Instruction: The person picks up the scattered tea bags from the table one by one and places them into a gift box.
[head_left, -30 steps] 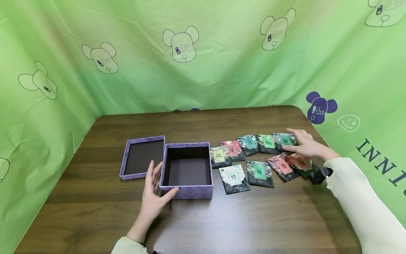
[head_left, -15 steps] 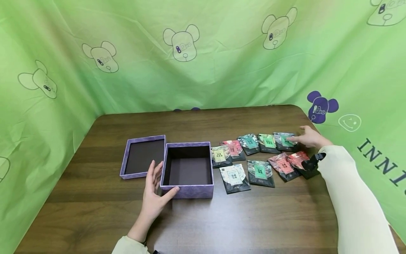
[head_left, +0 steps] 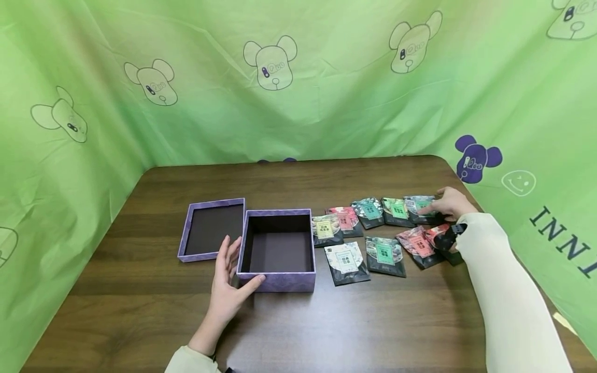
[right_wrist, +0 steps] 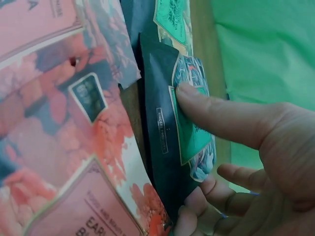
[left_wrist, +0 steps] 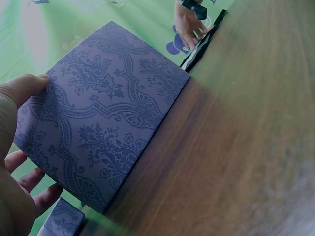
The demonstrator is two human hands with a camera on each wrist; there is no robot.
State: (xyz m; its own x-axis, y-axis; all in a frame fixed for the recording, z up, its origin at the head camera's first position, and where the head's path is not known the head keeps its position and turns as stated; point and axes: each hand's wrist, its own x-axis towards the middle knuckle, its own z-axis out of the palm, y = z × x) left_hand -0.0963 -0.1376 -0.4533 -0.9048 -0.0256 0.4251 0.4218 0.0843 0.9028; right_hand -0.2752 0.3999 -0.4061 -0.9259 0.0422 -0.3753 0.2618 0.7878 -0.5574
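My left hand (head_left: 226,290) grips the front left corner of a purple box (head_left: 284,283), thumb at the front and fingers along the left side. The left wrist view shows the box's floral-patterned wall (left_wrist: 108,108) close up. At the far right end of the back row of packets, my right hand (head_left: 451,203) pinches the right edge of a dark tea packet (head_left: 413,211) with a teal label. In the right wrist view the thumb lies on the label of this tea packet (right_wrist: 160,118), with curled fingers at its edge. The box stands upright, its inside bare.
The purple lid (head_left: 196,257) lies inside-up left of the box. Several other tea packets lie in two rows right of it, including a white one (head_left: 346,263) and a red one (head_left: 420,246) near my right sleeve. A green curtain (head_left: 326,119) hangs behind the table.
My right hand has drawn back from over the teal-label packet to its right edge, and its thumb now reaches further onto the label. The left hand and box stay put.
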